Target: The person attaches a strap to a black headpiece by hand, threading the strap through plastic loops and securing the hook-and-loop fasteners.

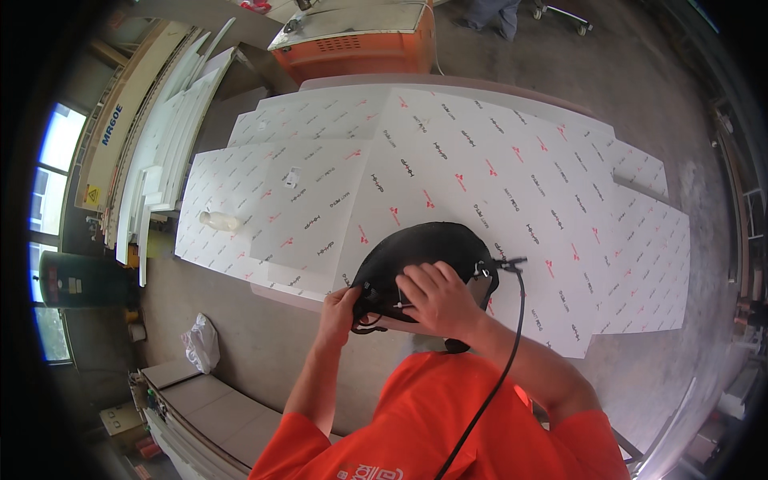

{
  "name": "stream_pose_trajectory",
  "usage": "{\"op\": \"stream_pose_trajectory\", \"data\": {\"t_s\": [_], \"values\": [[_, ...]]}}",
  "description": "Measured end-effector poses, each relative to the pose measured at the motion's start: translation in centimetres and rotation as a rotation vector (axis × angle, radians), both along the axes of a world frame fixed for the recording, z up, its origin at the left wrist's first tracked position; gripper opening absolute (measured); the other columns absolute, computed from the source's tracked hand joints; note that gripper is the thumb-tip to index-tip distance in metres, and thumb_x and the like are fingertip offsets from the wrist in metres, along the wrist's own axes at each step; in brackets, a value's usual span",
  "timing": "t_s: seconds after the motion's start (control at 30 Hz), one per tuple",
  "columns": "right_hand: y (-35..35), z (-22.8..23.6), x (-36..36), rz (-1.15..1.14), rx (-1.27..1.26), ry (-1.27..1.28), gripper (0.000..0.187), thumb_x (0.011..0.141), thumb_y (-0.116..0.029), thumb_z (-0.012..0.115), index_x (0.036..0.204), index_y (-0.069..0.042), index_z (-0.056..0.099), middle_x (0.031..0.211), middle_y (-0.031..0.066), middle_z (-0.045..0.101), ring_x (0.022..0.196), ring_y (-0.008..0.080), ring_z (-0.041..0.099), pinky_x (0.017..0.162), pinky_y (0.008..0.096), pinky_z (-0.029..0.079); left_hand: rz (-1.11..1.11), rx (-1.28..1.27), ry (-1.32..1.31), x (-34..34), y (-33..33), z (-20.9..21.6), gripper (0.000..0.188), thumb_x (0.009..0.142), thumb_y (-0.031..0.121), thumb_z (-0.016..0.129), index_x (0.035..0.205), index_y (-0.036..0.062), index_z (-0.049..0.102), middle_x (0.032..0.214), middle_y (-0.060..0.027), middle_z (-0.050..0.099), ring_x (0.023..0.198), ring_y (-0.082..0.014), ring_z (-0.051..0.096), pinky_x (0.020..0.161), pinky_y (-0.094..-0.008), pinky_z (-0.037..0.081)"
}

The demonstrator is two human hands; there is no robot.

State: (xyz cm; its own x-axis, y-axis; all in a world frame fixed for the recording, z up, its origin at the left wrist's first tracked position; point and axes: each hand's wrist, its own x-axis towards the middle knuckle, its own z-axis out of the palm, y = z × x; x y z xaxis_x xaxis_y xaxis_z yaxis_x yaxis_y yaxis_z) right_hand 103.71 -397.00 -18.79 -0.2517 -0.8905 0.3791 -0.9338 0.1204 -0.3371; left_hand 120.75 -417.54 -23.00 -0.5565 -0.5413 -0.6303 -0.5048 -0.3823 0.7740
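One black bag (424, 244) is pinched by the left grip (342, 310); the right grip (438, 298) curls over it, hold unclear.

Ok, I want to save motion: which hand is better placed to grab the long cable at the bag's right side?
Right, probably. The right hand lies over the black bag, nearer the long cable, while the left hand appears to pinch the bag's left edge.
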Motion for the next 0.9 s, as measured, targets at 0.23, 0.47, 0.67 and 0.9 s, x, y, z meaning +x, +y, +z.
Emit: {"op": "stream_pose_trajectory", "data": {"t_s": [0.23, 0.47, 0.67, 0.9], "values": [[-2.7, 1.8, -2.3, 0.169, 0.564, -0.297, 0.047, 0.083, -0.040, 0.079, 0.111, -0.005, 0.065, 0.110, 0.0097, 0.066, 0.107, 0.0277, 0.064, 0.091, 0.0393, 0.048, 0.057, 0.134, 0.186, 1.4, 0.2, 0.0, 0.025, 0.101, 0.014, 0.058, 0.116, -0.0048, 0.065, 0.091, -0.0106, 0.071, 0.068, -0.0150, 0.066, 0.052, -0.0247, 0.045], [-1.4, -0.6, -2.7, 0.074, 0.211, -0.273, 0.040, 0.083, -0.033, 0.079, 0.110, -0.006, 0.067, 0.113, 0.0093, 0.067, 0.113, 0.0303, 0.061, 0.098, 0.0438, 0.048, -0.023, 0.353, 0.348, 2.9, 0.3, 1.4, 0.030, 0.096, 0.005, 0.064, 0.124, -0.0039, 0.061, 0.095, -0.0090, 0.068, 0.076, -0.0118, 0.061, 0.064, -0.0260, 0.047], [-0.7, 0.7, 0.7, -0.058, 0.186, -0.173, 0.058, 0.075, -0.031, 0.085, 0.122, -0.003, 0.063, 0.119, 0.0103, 0.061, 0.118, 0.0301, 0.055, 0.108, 0.0456, 0.042, -0.041, 0.154, 0.176, 3.4, 0.0, -1.6, 0.024, 0.095, 0.008, 0.075, 0.114, 0.0010, 0.062, 0.091, -0.0069, 0.069, 0.064, -0.0089, 0.059, 0.055, -0.0223, 0.044], [-0.5, 1.6, -0.9, -0.003, 0.250, 0.009, 0.059, 0.080, -0.031, 0.080, 0.128, -0.002, 0.063, 0.119, 0.0112, 0.061, 0.118, 0.0284, 0.053, 0.113, 0.0474, 0.037, -0.133, -0.505, -0.078, 4.3, 1.4, 0.3, 0.011, 0.092, 0.004, 0.066, 0.100, -0.0045, 0.066, 0.079, -0.0068, 0.070, 0.068, -0.0126, 0.066, 0.060, -0.0250, 0.050]]}}
